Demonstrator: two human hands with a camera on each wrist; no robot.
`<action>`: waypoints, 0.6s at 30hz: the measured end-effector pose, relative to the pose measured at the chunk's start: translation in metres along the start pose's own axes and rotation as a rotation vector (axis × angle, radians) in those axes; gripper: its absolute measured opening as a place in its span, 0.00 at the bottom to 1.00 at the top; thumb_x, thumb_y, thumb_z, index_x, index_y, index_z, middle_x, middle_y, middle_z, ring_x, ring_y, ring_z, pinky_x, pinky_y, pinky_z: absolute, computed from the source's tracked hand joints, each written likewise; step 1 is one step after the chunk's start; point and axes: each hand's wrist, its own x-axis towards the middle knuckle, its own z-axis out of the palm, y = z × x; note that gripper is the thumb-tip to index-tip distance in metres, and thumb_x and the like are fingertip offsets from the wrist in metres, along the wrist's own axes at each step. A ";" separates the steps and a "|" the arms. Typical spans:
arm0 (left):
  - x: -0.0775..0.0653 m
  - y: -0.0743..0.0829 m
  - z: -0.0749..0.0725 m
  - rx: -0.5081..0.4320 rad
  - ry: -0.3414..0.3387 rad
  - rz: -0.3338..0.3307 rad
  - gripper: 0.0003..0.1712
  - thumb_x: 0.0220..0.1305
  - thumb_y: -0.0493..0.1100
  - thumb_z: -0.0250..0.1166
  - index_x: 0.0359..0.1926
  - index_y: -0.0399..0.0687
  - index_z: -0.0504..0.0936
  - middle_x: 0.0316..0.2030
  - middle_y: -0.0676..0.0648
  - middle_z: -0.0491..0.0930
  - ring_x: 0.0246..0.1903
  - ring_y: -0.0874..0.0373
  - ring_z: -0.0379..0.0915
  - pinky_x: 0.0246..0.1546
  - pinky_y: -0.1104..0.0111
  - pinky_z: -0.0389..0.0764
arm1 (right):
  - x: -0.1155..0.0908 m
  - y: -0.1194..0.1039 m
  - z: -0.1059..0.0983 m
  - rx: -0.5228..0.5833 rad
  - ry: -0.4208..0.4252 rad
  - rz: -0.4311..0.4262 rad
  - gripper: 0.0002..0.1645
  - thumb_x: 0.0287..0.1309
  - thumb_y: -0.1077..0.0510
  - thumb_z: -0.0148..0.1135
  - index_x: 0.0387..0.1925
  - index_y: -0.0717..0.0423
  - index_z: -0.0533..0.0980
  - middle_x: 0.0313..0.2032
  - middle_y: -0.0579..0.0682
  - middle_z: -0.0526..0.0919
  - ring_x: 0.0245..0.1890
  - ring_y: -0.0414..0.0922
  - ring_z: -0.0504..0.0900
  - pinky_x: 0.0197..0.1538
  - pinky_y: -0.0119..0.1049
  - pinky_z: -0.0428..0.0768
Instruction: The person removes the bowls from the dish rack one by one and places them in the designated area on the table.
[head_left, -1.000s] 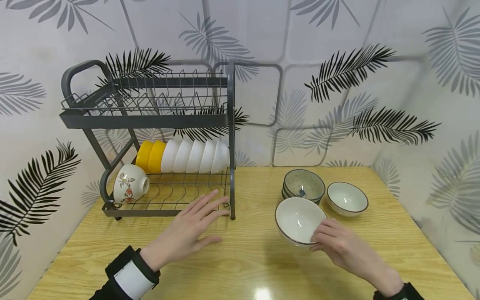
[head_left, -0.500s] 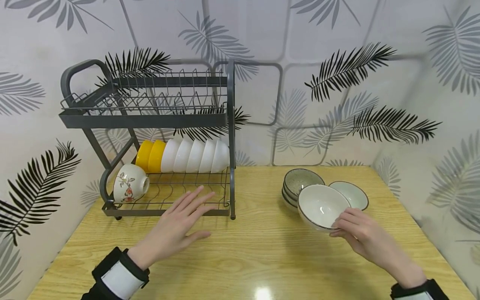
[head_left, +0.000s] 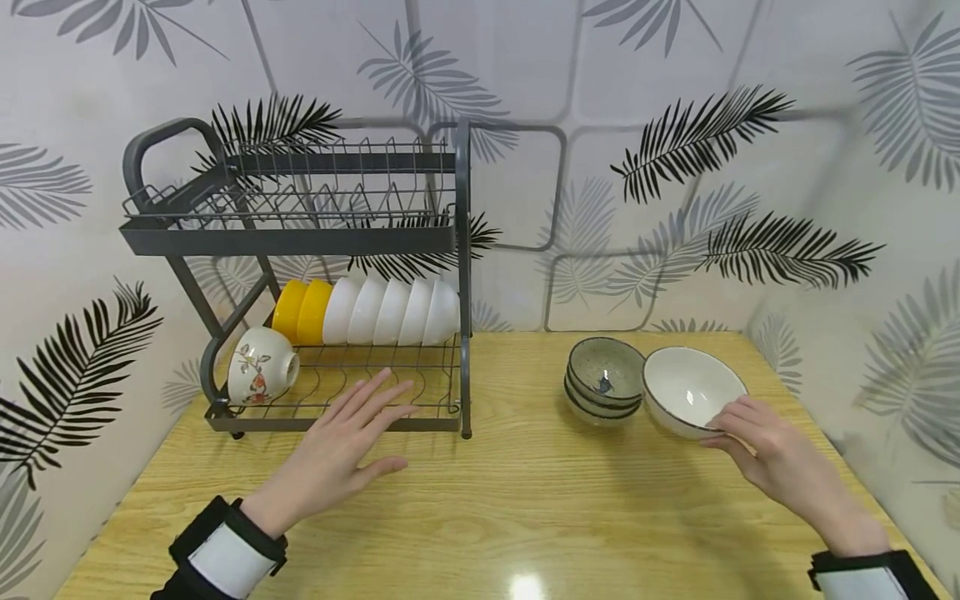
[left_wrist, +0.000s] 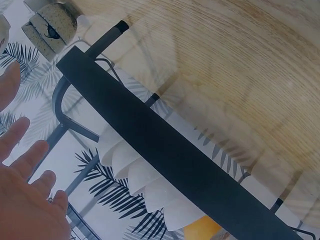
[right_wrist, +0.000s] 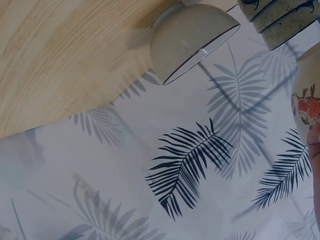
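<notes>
— What's on the left?
— A dark rack (head_left: 288, 242), its lower tier carrying a flowered bowl (head_left: 255, 367) on its side, then yellow bowls (head_left: 288, 313) and white bowls (head_left: 390, 313) in a row.
— And the hands?
— The left hand (head_left: 337, 450), fingers spread wide, is in front of the rack. Further right, speckled bowls (head_left: 604, 367) stand stacked on the desk (head_left: 510, 508), then comes a dark-rimmed white bowl (head_left: 688, 387), its rim pinched by the right hand (head_left: 780, 462).
— Touching the stack?
— They overlap in view, so I can't tell

Rack (head_left: 292, 242) left, bowl (head_left: 692, 388) right of bowl stack (head_left: 604, 385)
</notes>
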 end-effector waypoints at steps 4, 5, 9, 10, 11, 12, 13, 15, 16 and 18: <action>-0.001 -0.001 0.000 -0.002 -0.009 -0.002 0.37 0.60 0.57 0.71 0.68 0.51 0.72 0.75 0.45 0.64 0.77 0.43 0.51 0.80 0.53 0.50 | -0.004 0.011 -0.001 -0.015 0.009 0.015 0.30 0.74 0.37 0.45 0.26 0.49 0.80 0.26 0.38 0.79 0.30 0.34 0.72 0.35 0.24 0.72; -0.001 -0.001 0.000 -0.002 -0.011 -0.003 0.37 0.60 0.57 0.71 0.68 0.51 0.73 0.75 0.45 0.64 0.77 0.43 0.51 0.79 0.52 0.51 | -0.006 0.013 -0.001 -0.017 0.009 0.020 0.30 0.74 0.37 0.45 0.26 0.49 0.80 0.26 0.38 0.79 0.30 0.33 0.72 0.34 0.24 0.72; -0.001 0.000 0.000 -0.006 -0.024 -0.012 0.37 0.60 0.57 0.71 0.68 0.51 0.73 0.75 0.45 0.64 0.77 0.43 0.51 0.78 0.50 0.53 | -0.011 0.023 0.000 -0.018 0.017 0.037 0.31 0.73 0.36 0.45 0.25 0.50 0.81 0.26 0.39 0.80 0.30 0.33 0.72 0.33 0.23 0.73; -0.001 0.000 0.000 -0.010 -0.032 -0.017 0.37 0.60 0.56 0.71 0.68 0.51 0.72 0.75 0.45 0.64 0.77 0.43 0.51 0.78 0.50 0.53 | -0.012 0.025 0.001 -0.010 0.019 0.043 0.31 0.72 0.36 0.46 0.25 0.50 0.81 0.26 0.39 0.80 0.30 0.33 0.72 0.33 0.23 0.73; -0.001 0.001 0.000 -0.012 -0.041 -0.023 0.37 0.61 0.56 0.71 0.68 0.51 0.72 0.75 0.46 0.64 0.78 0.43 0.51 0.78 0.50 0.53 | -0.013 0.026 0.001 -0.008 0.019 0.051 0.31 0.72 0.36 0.46 0.25 0.50 0.81 0.25 0.39 0.80 0.30 0.33 0.73 0.33 0.23 0.74; -0.001 0.001 0.000 -0.014 -0.050 -0.028 0.38 0.61 0.56 0.71 0.69 0.51 0.72 0.75 0.46 0.63 0.78 0.43 0.50 0.78 0.50 0.53 | -0.014 0.028 0.002 -0.004 0.022 0.057 0.31 0.72 0.36 0.46 0.25 0.50 0.81 0.25 0.39 0.80 0.30 0.33 0.73 0.32 0.23 0.74; -0.001 0.002 0.000 -0.016 -0.058 -0.032 0.38 0.61 0.56 0.70 0.69 0.51 0.71 0.75 0.46 0.63 0.78 0.44 0.50 0.78 0.50 0.53 | -0.015 0.030 0.003 0.001 0.025 0.064 0.30 0.71 0.36 0.47 0.25 0.50 0.81 0.25 0.39 0.81 0.30 0.33 0.73 0.32 0.23 0.74; -0.001 0.003 0.000 -0.023 -0.067 -0.039 0.38 0.62 0.56 0.70 0.69 0.51 0.71 0.76 0.46 0.63 0.78 0.44 0.49 0.78 0.49 0.53 | -0.017 0.032 0.004 0.002 0.027 0.077 0.30 0.71 0.36 0.48 0.25 0.50 0.82 0.25 0.39 0.81 0.30 0.33 0.73 0.32 0.24 0.73; -0.001 0.003 0.000 -0.025 -0.070 -0.042 0.37 0.62 0.56 0.70 0.69 0.52 0.71 0.76 0.46 0.63 0.78 0.44 0.49 0.78 0.49 0.53 | -0.018 0.033 0.005 -0.003 0.023 0.085 0.30 0.70 0.35 0.48 0.25 0.49 0.82 0.25 0.38 0.81 0.30 0.33 0.73 0.31 0.24 0.73; -0.001 0.002 0.001 -0.025 -0.071 -0.042 0.37 0.62 0.57 0.69 0.69 0.52 0.70 0.76 0.46 0.62 0.78 0.44 0.49 0.77 0.48 0.54 | -0.019 0.035 0.006 -0.017 0.011 0.100 0.30 0.70 0.35 0.47 0.25 0.49 0.82 0.25 0.38 0.81 0.29 0.34 0.74 0.32 0.24 0.73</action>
